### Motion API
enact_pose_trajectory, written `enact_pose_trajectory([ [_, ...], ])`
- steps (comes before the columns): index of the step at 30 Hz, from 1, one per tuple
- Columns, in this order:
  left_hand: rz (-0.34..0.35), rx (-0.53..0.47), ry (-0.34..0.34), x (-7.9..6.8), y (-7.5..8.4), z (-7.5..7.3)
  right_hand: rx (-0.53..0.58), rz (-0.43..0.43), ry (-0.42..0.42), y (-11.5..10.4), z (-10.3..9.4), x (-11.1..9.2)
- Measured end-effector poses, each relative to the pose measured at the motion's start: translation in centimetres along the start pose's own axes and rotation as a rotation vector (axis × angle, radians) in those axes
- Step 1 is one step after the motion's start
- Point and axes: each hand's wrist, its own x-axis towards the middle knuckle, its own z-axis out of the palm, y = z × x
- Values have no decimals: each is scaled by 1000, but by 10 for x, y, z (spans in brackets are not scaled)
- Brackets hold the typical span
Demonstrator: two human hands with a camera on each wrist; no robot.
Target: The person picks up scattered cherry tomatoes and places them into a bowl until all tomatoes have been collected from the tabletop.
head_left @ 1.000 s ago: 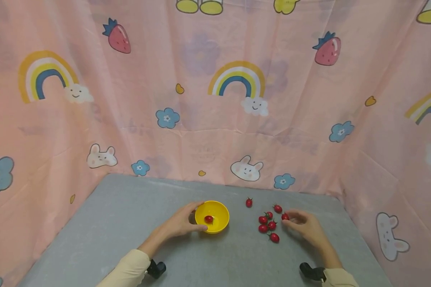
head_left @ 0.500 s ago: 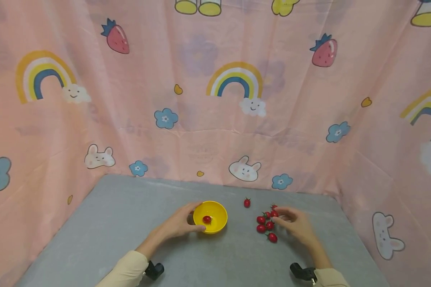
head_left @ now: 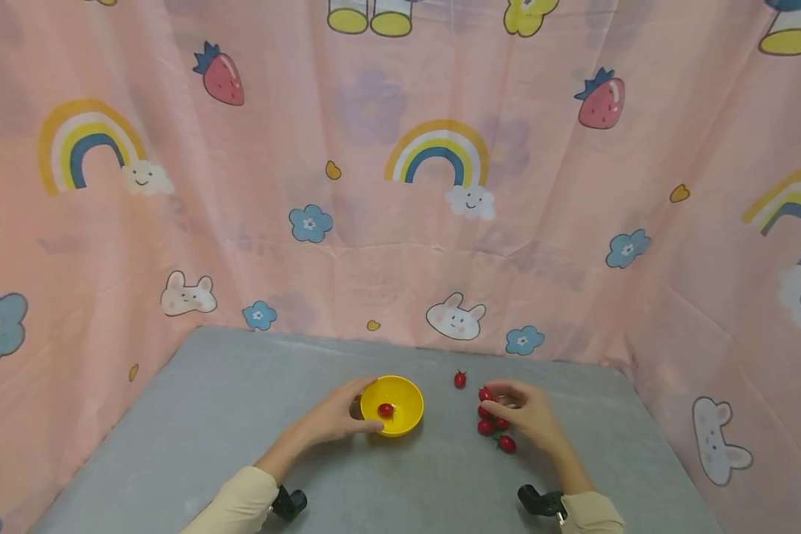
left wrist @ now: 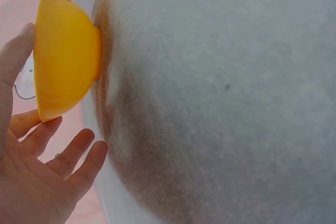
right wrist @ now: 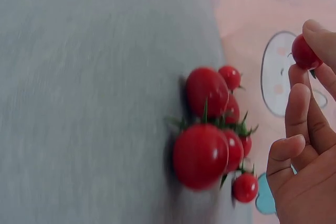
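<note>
My left hand (head_left: pixel 334 411) holds the rim of a small yellow bowl (head_left: pixel 411 404) between thumb and fingers. The bowl (left wrist: pixel 65 61) stands upright on its foot in the left wrist view. Inside it lies one red cherry tomato (head_left: pixel 386 410). To the right, my right hand (head_left: pixel 530 414) pinches another cherry tomato (right wrist: pixel 304 52) between thumb and fingertips, raised off the table. Below that hand sits a cluster of several cherry tomatoes (right wrist: pixel 200 156) with green stems, partly hidden by the hand in the head view.
A lone cherry tomato (head_left: pixel 460 380) lies behind the gap between bowl and cluster. The grey table (head_left: pixel 274 371) ends at a pink patterned cloth (head_left: pixel 347 282) hanging at the back and sides. Each wrist wears a black camera mount (head_left: pixel 541 502).
My right hand has moved left with the pinched cherry tomato, from the right side of the cluster to over it. My left hand and the bowl have stayed in place.
</note>
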Motion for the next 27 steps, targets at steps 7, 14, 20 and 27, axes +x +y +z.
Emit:
enact_pose_trajectory([
  [7, 2, -13, 1, 0, -2, 1, 37, -64, -41, -8, 13, 6],
  [14, -12, -31, 10, -1, -4, 0, 56, -73, -61, -19, 29, 11],
  [20, -13, -52, 20, -1, -4, 0, 83, -43, -89, -27, 42, 16],
  [27, -2, -45, 28, 1, -3, 1, 57, -46, -97, -35, 54, 19],
])
